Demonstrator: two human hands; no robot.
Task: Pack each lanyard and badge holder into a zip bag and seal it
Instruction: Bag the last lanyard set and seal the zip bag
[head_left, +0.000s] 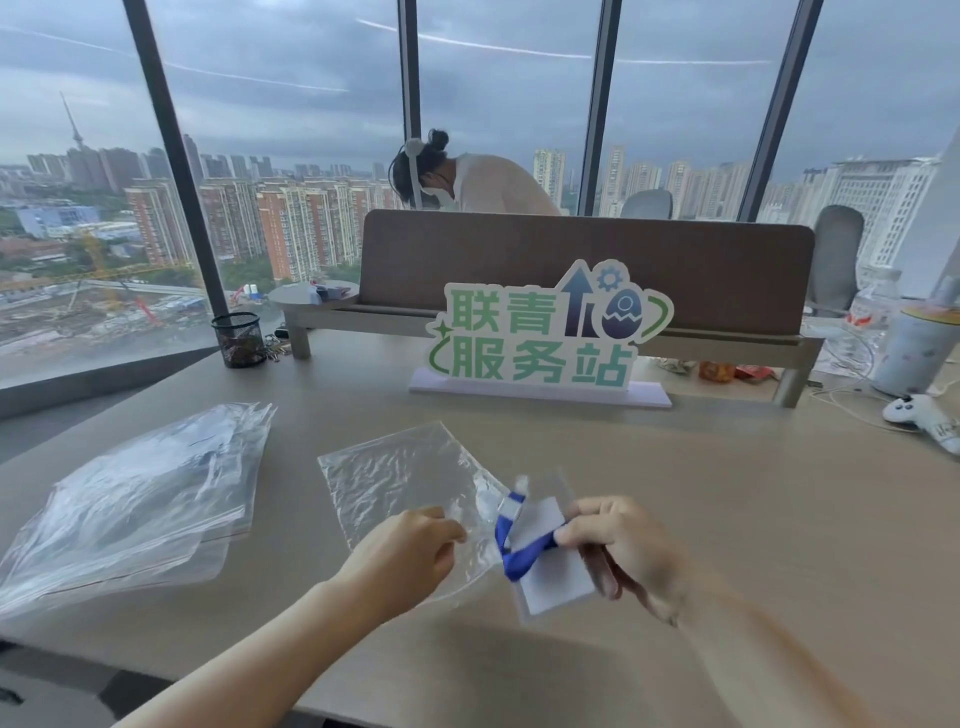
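While the left hand (410, 545) pinches the zip bag (405, 478) mouth apart, the right hand (613, 540) (at three o'clock) clamps the lanyard (522, 553) and badge holder (558, 577), ready for insertion.

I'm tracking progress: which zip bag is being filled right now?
The single zip bag at centre, pinched by the left hand; the other bags lie stacked, untouched, farther left.

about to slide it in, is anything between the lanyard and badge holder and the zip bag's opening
Nothing visible stands between them. The right hand holds the blue lanyard and badge holder just right of the zip bag, whose near edge the left hand pinches. Whether the mouth is open is unclear.
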